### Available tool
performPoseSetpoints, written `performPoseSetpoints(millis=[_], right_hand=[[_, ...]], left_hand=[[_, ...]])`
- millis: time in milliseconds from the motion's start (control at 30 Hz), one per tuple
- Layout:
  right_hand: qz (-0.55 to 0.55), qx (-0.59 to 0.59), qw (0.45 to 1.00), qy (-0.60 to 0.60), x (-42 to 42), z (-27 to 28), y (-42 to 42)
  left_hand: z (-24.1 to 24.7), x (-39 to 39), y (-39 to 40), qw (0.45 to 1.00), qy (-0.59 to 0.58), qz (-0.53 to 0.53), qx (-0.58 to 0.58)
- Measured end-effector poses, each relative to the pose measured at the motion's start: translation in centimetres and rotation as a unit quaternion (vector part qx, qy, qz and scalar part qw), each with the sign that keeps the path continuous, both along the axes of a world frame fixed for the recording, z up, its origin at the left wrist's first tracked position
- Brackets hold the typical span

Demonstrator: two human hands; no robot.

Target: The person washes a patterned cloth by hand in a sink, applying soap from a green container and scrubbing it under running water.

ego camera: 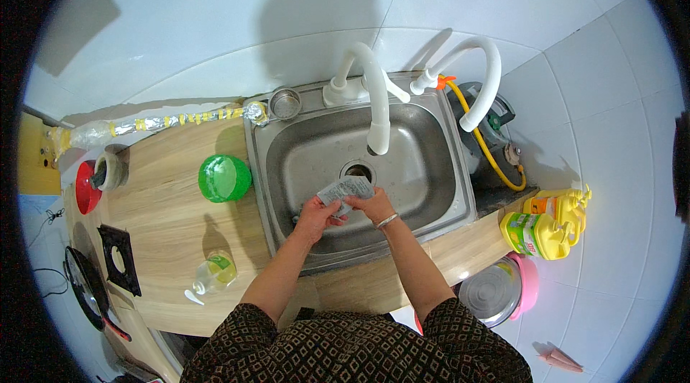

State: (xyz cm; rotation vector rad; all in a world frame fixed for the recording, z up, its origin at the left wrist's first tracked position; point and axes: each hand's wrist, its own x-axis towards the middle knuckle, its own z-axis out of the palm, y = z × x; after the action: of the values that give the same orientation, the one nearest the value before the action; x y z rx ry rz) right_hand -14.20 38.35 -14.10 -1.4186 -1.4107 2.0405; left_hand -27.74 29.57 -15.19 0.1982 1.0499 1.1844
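Over the front part of a stainless steel sink (307, 151), both my hands grip a small grey-white packet (345, 190) that bears printed writing. My left hand (317, 218) pinches its left lower edge, with the thumb on top. On the other side my right hand (372, 204) holds the right end; a bracelet circles that wrist. Just beyond the packet lies the round drain (358, 169), partly covered by it. The white curved spout of a faucet (380, 132) hangs above the basin. Something dark lies at the basin's left front corner, too small to tell.
Left on the wooden counter (161, 221) stand a green container (225, 178) and a clear pump bottle (215, 273). A metal strainer cup (284, 103) sits on the sink's back rim. At right are a second white spout (488, 97), a yellow hose (480, 138) and yellow jugs (539, 236).
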Motion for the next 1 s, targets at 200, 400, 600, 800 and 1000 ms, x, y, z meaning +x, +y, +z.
performPoseSetpoints(millis=[200, 400, 600, 800, 1000], right_hand=[[-0.064, 0.016, 0.996, 0.064, -0.1, -0.8, -1.5], [-0.093, 0.013, 0.993, 0.072, -0.2, -1.2, -1.8], [-0.129, 0.026, 0.988, 0.08, -0.6, -1.3, -2.4], [-0.147, 0.031, 0.987, 0.047, -0.6, -0.9, -2.6], [-0.176, 0.193, 0.962, -0.076, 1.4, -5.9, -2.7]], left_hand=[[0.6, 0.3, 0.0, 0.999, 0.043, -0.02, -0.002], [0.7, 0.9, 0.2, 0.998, 0.059, -0.023, 0.013], [0.8, 1.2, 0.2, 0.997, 0.061, -0.034, 0.02], [0.6, 1.2, 0.3, 0.997, 0.06, -0.053, 0.014], [-4.7, -2.6, -0.2, 0.894, 0.32, -0.307, 0.067]])
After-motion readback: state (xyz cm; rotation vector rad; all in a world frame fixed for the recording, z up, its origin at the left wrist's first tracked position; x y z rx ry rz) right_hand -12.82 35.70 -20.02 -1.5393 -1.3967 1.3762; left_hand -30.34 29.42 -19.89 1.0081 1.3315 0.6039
